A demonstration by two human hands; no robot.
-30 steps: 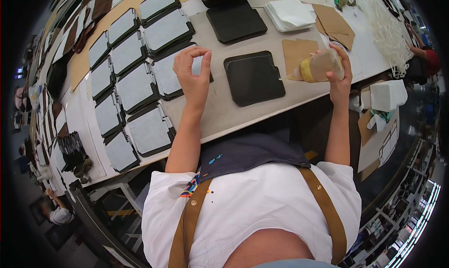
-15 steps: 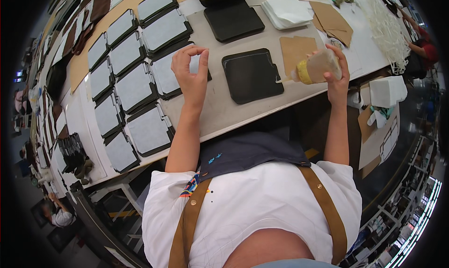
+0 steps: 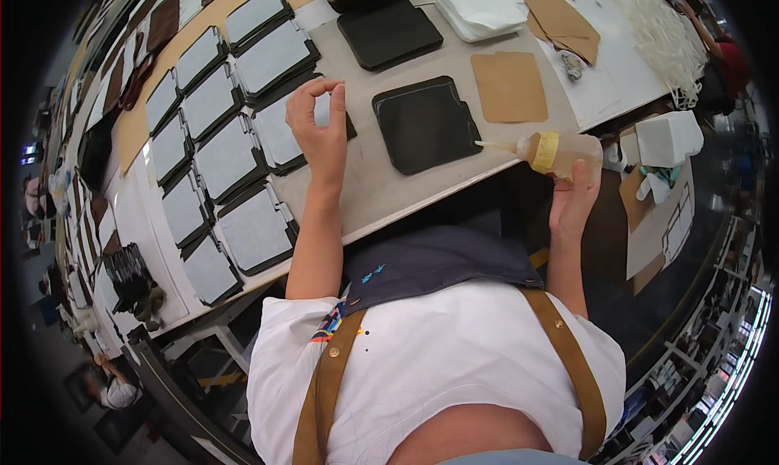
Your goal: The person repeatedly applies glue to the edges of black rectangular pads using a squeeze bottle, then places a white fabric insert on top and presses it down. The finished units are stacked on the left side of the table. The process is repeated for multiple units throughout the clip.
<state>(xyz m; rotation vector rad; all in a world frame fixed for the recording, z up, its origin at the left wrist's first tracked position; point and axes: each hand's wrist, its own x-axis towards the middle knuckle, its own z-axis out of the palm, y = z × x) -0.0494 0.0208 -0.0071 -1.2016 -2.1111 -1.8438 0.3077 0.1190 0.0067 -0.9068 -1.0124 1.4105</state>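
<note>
A black flat panel (image 3: pixel 422 128) with a pale line along its edges lies on the table in front of me. My right hand (image 3: pixel 574 193) grips a translucent squeeze bottle (image 3: pixel 578 155) with a yellow band round its neck. The bottle lies almost level. Its thin nozzle points left, with the tip at the panel's lower right edge; whether it touches cannot be told. Left of the panel, my left hand (image 3: pixel 319 132) is raised with thumb and forefinger tips together in a loop, nothing visible in them. Behind it are rows of black pieces with light grey sheets (image 3: pixel 231 161).
Beyond the panel sits a stack of black panels (image 3: pixel 389 35), beside white sheets (image 3: pixel 483 10). Brown card (image 3: pixel 510 88) lies right of the panel, more brown card (image 3: pixel 564 27) behind. Pale strips (image 3: pixel 661 35) heap at the far right, near another person's arm (image 3: pixel 704 35). The table edge runs before me.
My right hand has lowered toward me with the bottle, uncovering the brown card. The nozzle has slid down the panel's right edge. My left hand keeps its pose. The whole view has shifted slightly.
</note>
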